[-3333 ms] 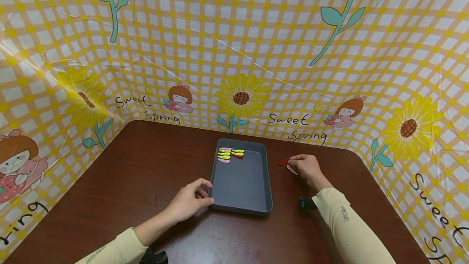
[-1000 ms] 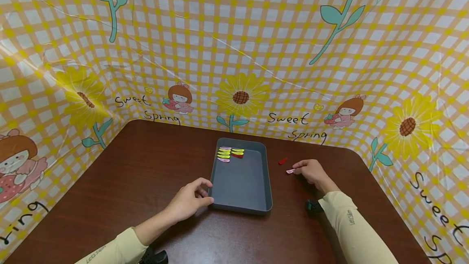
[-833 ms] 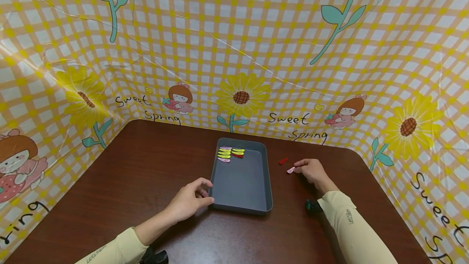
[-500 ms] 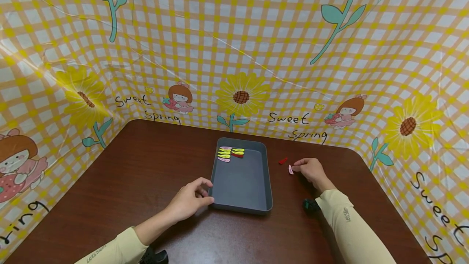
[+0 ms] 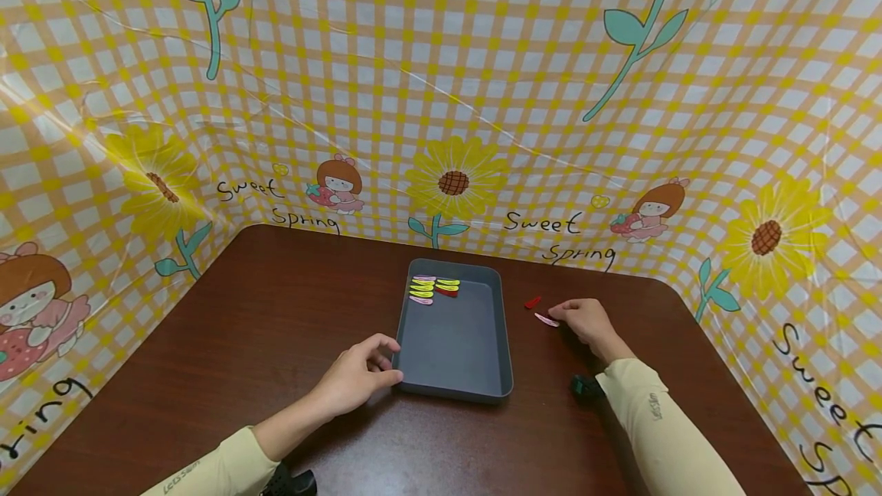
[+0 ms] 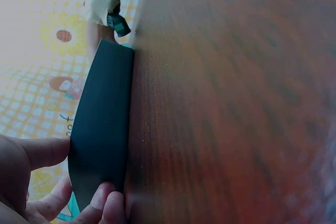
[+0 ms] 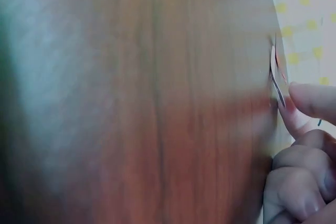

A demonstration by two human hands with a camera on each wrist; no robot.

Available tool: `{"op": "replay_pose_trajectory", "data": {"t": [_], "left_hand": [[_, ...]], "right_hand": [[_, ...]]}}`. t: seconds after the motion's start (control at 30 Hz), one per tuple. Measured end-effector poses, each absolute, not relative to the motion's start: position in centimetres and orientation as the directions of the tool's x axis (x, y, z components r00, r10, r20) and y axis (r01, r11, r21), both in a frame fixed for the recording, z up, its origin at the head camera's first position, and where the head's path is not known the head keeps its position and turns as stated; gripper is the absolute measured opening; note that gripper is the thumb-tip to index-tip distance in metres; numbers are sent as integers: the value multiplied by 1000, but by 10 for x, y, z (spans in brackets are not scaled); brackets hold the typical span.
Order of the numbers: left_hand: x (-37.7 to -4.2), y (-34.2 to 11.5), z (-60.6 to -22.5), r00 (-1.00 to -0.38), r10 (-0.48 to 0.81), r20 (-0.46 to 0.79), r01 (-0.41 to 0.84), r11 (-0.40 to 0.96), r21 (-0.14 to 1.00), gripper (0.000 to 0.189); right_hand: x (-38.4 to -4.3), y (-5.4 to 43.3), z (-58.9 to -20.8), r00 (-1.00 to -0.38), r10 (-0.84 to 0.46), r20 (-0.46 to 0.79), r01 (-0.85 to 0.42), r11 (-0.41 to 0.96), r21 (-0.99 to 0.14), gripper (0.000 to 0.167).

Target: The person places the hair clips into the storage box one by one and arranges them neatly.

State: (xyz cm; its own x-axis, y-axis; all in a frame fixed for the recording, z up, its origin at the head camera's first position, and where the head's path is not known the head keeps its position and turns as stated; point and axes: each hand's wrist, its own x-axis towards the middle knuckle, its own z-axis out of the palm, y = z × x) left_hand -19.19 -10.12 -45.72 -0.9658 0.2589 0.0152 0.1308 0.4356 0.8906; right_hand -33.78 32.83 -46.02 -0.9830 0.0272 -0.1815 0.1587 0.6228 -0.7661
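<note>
My left hand (image 5: 358,375) rests at the near left corner of a dark grey tray (image 5: 508,358), with the thumb and fingers around its wall in the left wrist view. To the right of the tray, my right hand (image 5: 584,321) pinches a pink snap hair clip (image 5: 547,320) at its fingertips, low over the table. The right wrist view shows this pink hair clip (image 7: 273,69) with its near end against the index finger; the other fingers are curled in. A red hair clip (image 5: 533,302) lies on the table just beyond.
Inside the tray, a left column holds several yellow hair clips (image 5: 422,288) and pink ones. Beside it are two yellow clips (image 5: 448,283) and a red clip (image 5: 446,292). A checked floral cloth (image 5: 386,98) walls in the brown table (image 5: 303,289).
My right hand has moved slightly from beside the red clip to the pink one. The pink clip has turned at the fingertips and now slants down to the right. My left hand stays put.
</note>
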Motion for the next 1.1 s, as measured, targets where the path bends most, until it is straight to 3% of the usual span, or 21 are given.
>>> {"op": "replay_pose_trajectory", "data": {"t": [0.53,1.1], "left_hand": [[-191,-100,-456,-968,252,7,120,436,892,36],[-191,-100,-456,-968,249,8,121,439,890,35]], "right_hand": [[-321,337,-455,-955,4,-298,263,480,-837,40],[-317,331,-457,-966,4,-257,222,521,-825,40]]}}
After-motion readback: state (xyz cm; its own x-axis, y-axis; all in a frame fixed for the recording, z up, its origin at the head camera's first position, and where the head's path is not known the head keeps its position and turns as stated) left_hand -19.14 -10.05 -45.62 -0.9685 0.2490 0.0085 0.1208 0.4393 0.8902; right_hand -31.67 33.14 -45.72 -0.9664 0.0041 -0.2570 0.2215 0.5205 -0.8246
